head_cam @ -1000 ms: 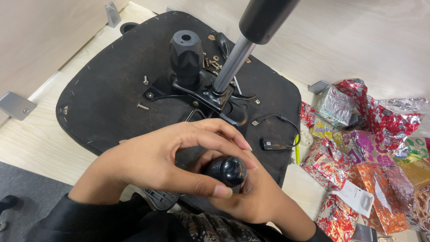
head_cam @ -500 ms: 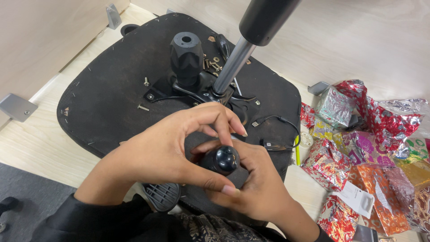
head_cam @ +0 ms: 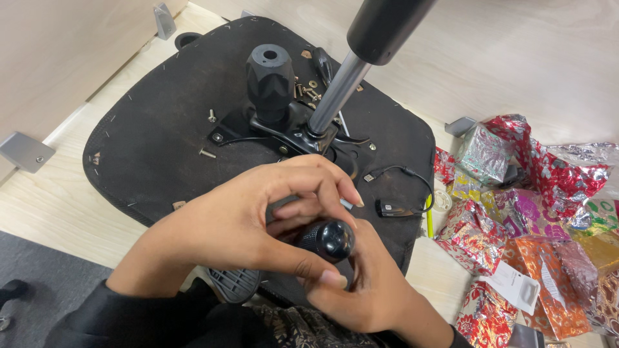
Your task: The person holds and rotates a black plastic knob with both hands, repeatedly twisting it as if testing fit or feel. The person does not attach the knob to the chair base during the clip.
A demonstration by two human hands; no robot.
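Observation:
My left hand (head_cam: 238,225) and my right hand (head_cam: 364,290) are clasped together around a black knurled handle with a rounded glossy end (head_cam: 327,240). The left fingers curl over it from above and the right hand cups it from below. What the handle's far end touches is hidden by my fingers. Both hands hover over the near edge of an upturned black chair seat (head_cam: 135,148). On the seat's metal plate stand a black ribbed knob (head_cam: 269,77) and a silver gas cylinder (head_cam: 332,93) with a black top (head_cam: 387,22).
Loose screws (head_cam: 306,87) lie on the seat near the plate, and a thin black cable (head_cam: 403,193) runs along its right side. Several shiny wrapped parcels (head_cam: 516,219) are piled on the right. Wooden boards with metal brackets (head_cam: 26,151) stand at left.
My hands stay closed on the black handle. They shifted slightly over the seat's near edge, and my left fingers re-gripped around it.

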